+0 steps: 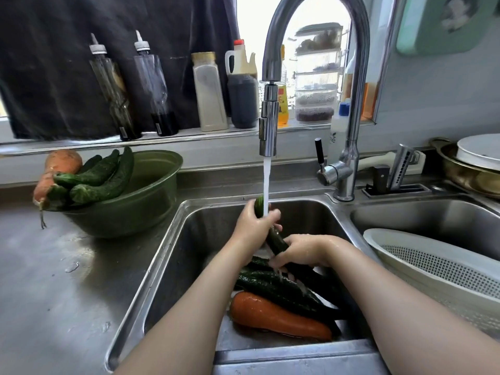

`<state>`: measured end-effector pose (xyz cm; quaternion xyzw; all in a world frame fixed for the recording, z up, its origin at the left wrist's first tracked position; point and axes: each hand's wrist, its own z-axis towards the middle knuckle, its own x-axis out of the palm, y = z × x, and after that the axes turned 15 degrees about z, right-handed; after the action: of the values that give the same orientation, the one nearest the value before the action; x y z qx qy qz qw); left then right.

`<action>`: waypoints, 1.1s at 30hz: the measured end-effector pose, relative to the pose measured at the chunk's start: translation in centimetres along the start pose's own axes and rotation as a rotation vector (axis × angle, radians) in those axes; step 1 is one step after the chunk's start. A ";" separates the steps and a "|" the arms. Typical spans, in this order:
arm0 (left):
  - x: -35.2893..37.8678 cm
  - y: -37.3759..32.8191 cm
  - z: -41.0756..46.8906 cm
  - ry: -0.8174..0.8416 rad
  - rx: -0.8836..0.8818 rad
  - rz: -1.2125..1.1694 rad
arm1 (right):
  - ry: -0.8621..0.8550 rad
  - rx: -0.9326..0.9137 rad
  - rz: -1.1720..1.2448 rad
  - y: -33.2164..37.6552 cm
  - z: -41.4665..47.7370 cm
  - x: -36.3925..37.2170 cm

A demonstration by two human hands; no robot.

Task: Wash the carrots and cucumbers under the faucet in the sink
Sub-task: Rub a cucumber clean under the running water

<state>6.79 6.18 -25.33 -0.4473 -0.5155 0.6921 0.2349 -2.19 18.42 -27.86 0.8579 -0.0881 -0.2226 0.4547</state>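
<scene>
Steel sink [165,247] under the window: your left hand [253,221] grips the cucumber [277,242] near its top beneath the faucet [267,123], your right hand [303,251] wraps its lower end, tilting it so water runs down its length.

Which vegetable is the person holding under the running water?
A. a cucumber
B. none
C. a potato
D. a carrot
A: the left hand and right hand both grip a dark green cucumber in the stream from the faucet; the carrot lies below in the sink.
</scene>
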 end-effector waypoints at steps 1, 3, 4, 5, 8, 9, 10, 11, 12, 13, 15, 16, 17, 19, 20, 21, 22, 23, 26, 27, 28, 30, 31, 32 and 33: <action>-0.4 -0.2 -0.2 -0.004 0.037 -0.016 | -0.004 0.035 -0.022 -0.1 0.1 -0.1; -1.0 -0.5 -0.5 0.008 0.065 0.006 | -0.018 0.093 -0.103 0.1 -0.1 -0.1; -1.2 -0.4 -0.5 0.025 0.064 0.013 | -0.026 0.108 -0.173 0.3 -0.3 0.0; -1.3 -0.3 -0.6 0.030 0.069 0.051 | -0.036 0.119 -0.252 0.4 -0.3 0.1; -1.8 0.5 -0.1 -0.015 0.078 0.304 | -0.041 0.121 -0.354 0.8 -0.4 0.7; -1.9 0.7 0.0 -0.023 0.043 0.329 | -0.052 0.106 -0.374 0.9 -0.3 0.8; -2.1 1.0 0.1 -0.025 0.008 0.340 | -0.065 0.093 -0.393 0.9 -0.2 0.9; -2.4 1.3 0.3 -0.030 -0.018 0.384 | -0.081 0.085 -0.404 0.8 -0.1 1.1; -2.8 1.6 0.5 -0.032 -0.038 0.475 | -0.096 0.079 -0.413 0.8 -0.1 1.2; -3.2 2.0 0.4 -0.031 -0.067 0.586 | -0.104 0.071 -0.429 0.8 0.0 1.4; -4.0 2.8 0.3 0.014 -0.149 0.776 | -0.099 0.061 -0.475 0.8 -0.2 1.8; -4.4 3.1 0.1 0.064 -0.199 0.884 | -0.097 0.055 -0.498 0.9 -0.3 2.1; -4.6 3.2 -0.1 0.124 -0.237 1.009 | -0.099 0.049 -0.519 1.1 -0.5 2.4; -5.0 3.1 -0.6 0.225 -0.268 1.206 | -0.109 0.040 -0.544 1.8 -0.8 2.8; -5.0 2.7 -0.9 0.247 -0.267 1.223 | -0.117 0.030 -0.553 2.3 -0.9 3.0; -5.0 2.2 -1.1 0.257 -0.257 1.197 | -0.129 0.022 -0.556 2.8 -1.0 3.3; -5.1 1.6 -1.2 0.262 -0.246 1.146 | -0.143 0.014 -0.561 3.4 -1.2 3.5; -5.0 1.1 -1.4 0.263 -0.226 1.100 | -0.160 0.008 -0.575 3.9 -1.5 3.8; -5.6 -1.0 -1.9 0.283 -0.182 1.083 | -0.195 -0.039 -0.633 5.9 -2.6 4.5; -6.2 -1.8 -2.0 0.282 -0.163 1.094 | -0.194 -0.058 -0.627 6.8 -3.2 4.6; -7.0 -2.5 -2.2 0.267 -0.142 1.098 | -0.188 -0.085 -0.605 7.8 -3.8 4.7; -8.9 -4.3 -2.4 0.201 -0.082 1.086 | -0.189 -0.172 -0.535 10.2 -4.8 4.6; -10.0 -5.3 -2.6 0.159 -0.050 1.059 | -0.207 -0.226 -0.506 11.4 -5.2 4.6; -11.1 -6.3 -2.8 0.115 -0.023 1.015 | -0.241 -0.283 -0.487 12.8 -5.6 4.6; -12.2 -7.3 -3.0 0.071 0.005 0.981 | -0.288 -0.340 -0.476 14.3 -5.9 4.8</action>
<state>14.35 0.75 -14.17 -0.6600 -0.2340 0.7068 -0.1001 5.48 12.95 -14.75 0.7260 0.0899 -0.4531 0.5094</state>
